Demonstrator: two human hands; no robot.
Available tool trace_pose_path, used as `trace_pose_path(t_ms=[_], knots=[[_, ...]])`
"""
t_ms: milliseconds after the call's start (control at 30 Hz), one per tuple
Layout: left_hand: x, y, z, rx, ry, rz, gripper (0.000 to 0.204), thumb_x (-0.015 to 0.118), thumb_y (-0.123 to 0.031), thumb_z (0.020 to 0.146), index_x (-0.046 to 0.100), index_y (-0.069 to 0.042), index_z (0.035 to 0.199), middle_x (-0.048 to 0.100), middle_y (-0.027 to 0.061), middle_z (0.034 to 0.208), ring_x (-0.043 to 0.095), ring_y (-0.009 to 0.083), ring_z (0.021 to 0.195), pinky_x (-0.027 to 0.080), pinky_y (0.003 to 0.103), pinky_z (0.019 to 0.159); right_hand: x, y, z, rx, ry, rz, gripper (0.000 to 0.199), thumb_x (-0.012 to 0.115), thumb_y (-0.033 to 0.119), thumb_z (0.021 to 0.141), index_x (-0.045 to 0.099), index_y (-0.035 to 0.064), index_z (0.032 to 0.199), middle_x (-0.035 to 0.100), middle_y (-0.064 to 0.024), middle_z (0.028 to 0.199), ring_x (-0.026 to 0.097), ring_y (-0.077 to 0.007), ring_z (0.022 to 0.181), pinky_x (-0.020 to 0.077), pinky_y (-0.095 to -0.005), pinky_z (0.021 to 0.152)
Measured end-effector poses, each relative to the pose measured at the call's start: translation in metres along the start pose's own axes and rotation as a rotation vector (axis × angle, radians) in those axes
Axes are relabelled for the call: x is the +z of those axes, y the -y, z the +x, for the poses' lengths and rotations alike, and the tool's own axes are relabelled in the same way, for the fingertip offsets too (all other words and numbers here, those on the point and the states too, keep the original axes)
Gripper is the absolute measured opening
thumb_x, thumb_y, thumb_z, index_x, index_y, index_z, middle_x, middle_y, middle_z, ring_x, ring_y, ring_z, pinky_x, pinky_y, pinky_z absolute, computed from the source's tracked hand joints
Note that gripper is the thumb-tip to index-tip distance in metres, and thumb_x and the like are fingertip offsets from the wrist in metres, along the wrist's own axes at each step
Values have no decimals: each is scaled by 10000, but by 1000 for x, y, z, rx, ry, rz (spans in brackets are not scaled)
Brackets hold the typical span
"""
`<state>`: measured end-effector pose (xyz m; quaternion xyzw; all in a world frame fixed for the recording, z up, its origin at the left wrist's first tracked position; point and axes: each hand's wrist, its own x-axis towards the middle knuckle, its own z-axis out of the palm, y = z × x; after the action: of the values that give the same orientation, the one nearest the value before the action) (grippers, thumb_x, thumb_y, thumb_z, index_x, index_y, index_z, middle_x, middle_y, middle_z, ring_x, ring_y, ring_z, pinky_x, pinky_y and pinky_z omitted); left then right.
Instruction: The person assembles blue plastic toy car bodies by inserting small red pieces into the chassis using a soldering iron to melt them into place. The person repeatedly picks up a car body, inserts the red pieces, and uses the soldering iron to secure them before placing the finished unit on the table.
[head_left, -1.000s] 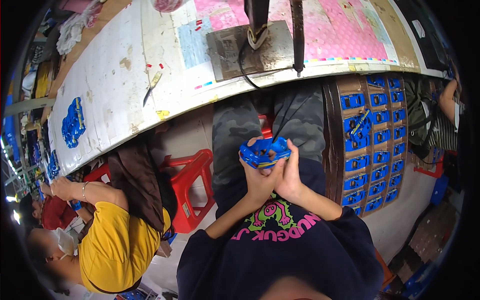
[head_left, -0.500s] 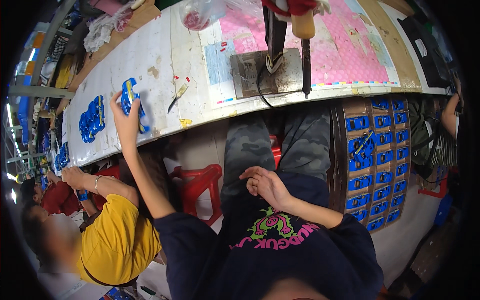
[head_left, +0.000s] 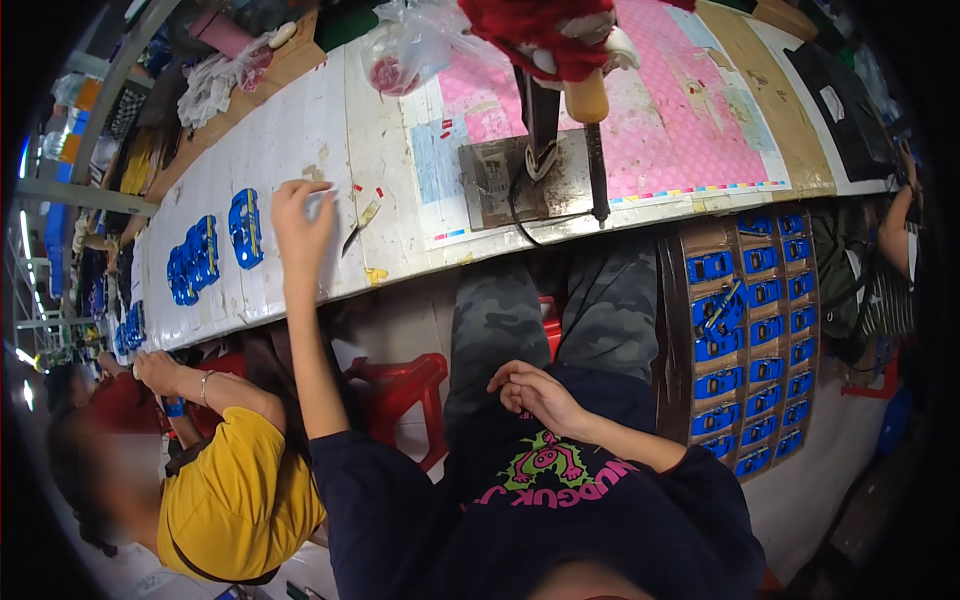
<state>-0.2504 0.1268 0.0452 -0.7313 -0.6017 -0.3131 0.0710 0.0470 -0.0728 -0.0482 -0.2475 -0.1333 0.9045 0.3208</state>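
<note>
My left hand (head_left: 302, 225) is raised over the white bench, thumb and forefinger curved apart with nothing between them. Just left of it lies a blue toy car body (head_left: 245, 228) with a yellow stripe. Farther left, several similar blue car bodies (head_left: 192, 260) lie close together in a group. A small blade tool (head_left: 361, 227) is on the bench to the right of this hand. Over my lap, in front of my dark shirt, my right hand (head_left: 545, 398) rests with loosely bent fingers and nothing visible in it.
A metal plate (head_left: 490, 185) lies under a stand with a wooden-handled iron (head_left: 597, 150) and red cloth. To my right, a divided cardboard tray (head_left: 745, 345) holds several blue toy cars. A co-worker in yellow (head_left: 235, 500) sits at my left, near a red stool (head_left: 425, 405).
My left hand has let go of the blue car body, now lying on the bench beside the group, and has moved right. My right hand stays over my lap.
</note>
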Motion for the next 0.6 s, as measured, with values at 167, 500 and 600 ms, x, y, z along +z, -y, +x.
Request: trace_pose_path(t_ms=[167,500,600], knots=[[14,-28,-1,-15,11,115,84,651,-127,679,645,-62,733,550,61,764,488,234,755,370,340,712,4,4,-3,43,-3,-41,184,398,171,878,485,46,981,552,-76,922,485,-104,682,372,-213,595],[5,-59,-12,-240,-48,-256,70,617,-89,729,623,-19,729,581,54,716,523,155,696,365,273,622,18,6,-1,-67,64,-288,175,422,151,874,496,38,985,547,-40,892,466,-62,655,361,-189,586],[-14,-91,-31,-282,26,-454,60,610,-59,744,614,0,744,587,56,727,517,121,690,361,248,620,38,14,8,-132,148,-325,163,428,124,882,511,36,991,528,-13,858,452,-40,668,366,-183,602]])
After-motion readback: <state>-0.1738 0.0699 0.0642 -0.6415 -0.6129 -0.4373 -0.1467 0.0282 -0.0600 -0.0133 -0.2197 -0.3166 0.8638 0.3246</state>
